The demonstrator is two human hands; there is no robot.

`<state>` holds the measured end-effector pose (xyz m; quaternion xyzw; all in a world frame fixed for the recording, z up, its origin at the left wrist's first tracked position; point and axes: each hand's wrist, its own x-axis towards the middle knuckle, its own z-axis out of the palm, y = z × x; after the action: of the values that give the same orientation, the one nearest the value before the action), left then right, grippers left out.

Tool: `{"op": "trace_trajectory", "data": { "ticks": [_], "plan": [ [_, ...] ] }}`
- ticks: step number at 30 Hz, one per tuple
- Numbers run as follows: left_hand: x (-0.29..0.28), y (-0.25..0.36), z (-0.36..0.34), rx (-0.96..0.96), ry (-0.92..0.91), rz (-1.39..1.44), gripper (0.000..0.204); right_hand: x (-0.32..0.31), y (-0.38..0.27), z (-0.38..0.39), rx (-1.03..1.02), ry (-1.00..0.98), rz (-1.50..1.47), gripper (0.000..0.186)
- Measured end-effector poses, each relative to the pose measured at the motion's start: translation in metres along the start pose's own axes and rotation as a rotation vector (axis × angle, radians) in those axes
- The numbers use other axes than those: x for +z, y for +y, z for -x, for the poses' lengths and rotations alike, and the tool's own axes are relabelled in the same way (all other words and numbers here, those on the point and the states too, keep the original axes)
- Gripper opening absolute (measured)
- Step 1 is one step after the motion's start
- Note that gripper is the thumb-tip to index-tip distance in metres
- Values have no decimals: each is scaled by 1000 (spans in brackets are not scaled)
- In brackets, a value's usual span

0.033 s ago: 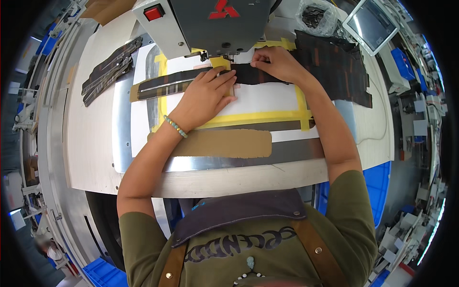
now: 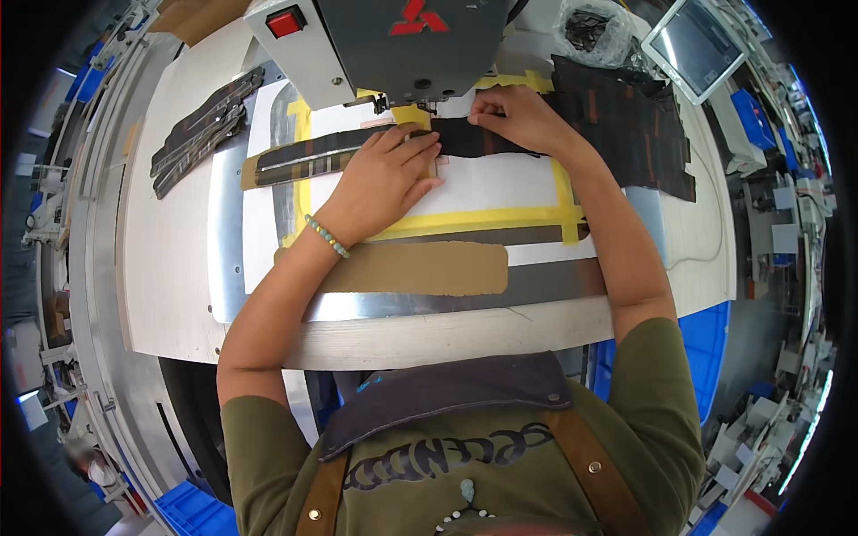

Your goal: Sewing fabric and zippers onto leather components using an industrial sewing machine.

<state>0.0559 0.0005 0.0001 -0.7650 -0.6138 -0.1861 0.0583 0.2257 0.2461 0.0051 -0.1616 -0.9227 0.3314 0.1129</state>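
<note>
A long dark fabric strip (image 2: pixel 478 140) lies across the white sheet, under the needle area of the sewing machine (image 2: pixel 411 49). Its left part carries a zipper-like pale line and a plaid patch, over a brown cardboard strip (image 2: pixel 249 174). My left hand (image 2: pixel 386 174) presses on the strip with fingers stretched out, just in front of the needle. To the right, my right hand (image 2: pixel 514 116) has thumb and fingers pinched together at the strip's far edge. What sits between those fingertips is mostly hidden, but it appears to be the fabric's edge.
Several cut dark pieces (image 2: pixel 201 129) are piled at the left. A larger dark plaid stack (image 2: pixel 626 129) lies right of my right hand. Nearer me is a flat cardboard piece (image 2: pixel 416 268). A plastic bag (image 2: pixel 590 34) and a tablet-like screen (image 2: pixel 695 45) stand at the back right.
</note>
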Motion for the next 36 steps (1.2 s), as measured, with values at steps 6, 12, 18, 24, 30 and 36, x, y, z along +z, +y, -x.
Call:
{"op": "trace_trajectory", "data": {
  "ticks": [6,12,18,24,30,36],
  "plan": [
    [4,-6,-2,-26,10,83,44,-2,11,-5,0,-37,-87,21],
    [6,-9,-5,-68,-16,47,53,-4,-2,-5,8,-22,-52,20],
    [4,-7,-7,-59,-73,-33,61,0,-4,-4,14,13,-59,20],
    [1,-3,-7,-71,-101,-50,64,-2,-14,-1,76,13,-60,17],
    [-1,-2,-9,-44,-99,-47,61,-1,-10,-1,55,35,-60,20],
    [3,-5,-6,-81,-65,8,57,-3,-34,11,-378,275,342,23]
  ]
}}
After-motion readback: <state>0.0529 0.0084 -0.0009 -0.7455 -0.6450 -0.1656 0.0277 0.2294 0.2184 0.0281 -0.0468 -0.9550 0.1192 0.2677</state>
